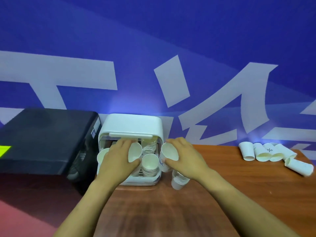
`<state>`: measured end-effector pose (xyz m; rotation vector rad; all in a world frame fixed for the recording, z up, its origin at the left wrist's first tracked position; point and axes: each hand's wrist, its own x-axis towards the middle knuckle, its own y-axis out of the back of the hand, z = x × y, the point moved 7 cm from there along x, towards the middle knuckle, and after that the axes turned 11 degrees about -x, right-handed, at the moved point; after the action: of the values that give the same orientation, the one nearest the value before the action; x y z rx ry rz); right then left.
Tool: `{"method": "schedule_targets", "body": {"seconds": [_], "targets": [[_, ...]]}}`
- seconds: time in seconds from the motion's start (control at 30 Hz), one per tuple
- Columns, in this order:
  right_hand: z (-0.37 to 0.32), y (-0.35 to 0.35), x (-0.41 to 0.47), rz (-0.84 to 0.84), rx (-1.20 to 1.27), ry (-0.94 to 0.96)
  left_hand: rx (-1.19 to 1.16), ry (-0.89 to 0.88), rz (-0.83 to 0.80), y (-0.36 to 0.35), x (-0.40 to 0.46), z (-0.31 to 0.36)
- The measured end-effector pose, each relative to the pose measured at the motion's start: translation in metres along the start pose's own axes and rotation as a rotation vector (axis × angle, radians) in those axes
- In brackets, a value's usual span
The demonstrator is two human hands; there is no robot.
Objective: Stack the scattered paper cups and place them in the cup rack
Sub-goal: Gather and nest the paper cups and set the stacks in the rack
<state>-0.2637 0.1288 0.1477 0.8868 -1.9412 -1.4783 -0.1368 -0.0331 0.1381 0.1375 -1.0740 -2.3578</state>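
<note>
A white cup rack (131, 124) stands against the blue wall with its front open. Inside it are two stacks of white paper cups, one at the back (149, 145) and one at the front (150, 164). My left hand (118, 159) grips a paper cup (134, 152) over the rack, mouth towards me. My right hand (185, 157) holds another paper cup (168, 153) at the rack's right edge. One cup (102, 156) shows left of my left hand. A short stack of cups (178, 179) rests upside down on the table under my right wrist.
Several loose cups (268, 152) lie on their sides at the far right of the wooden table (222, 168), one (298, 166) nearer the edge. A black box-like machine (44, 139) stands directly left of the rack.
</note>
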Motion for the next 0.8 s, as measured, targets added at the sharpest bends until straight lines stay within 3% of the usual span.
{"method": "schedule_targets", "body": {"seconds": [0.47,0.8], "targets": [[-0.023,-0.067,0.051,-0.037,0.033,0.029,0.032,0.056,-0.075,-0.033,0.031,-0.055],[-0.013,-0.115,0.057,-0.171,-0.013,0.017,0.138,0.076,-0.118,-0.072,0.033,-0.079]]}}
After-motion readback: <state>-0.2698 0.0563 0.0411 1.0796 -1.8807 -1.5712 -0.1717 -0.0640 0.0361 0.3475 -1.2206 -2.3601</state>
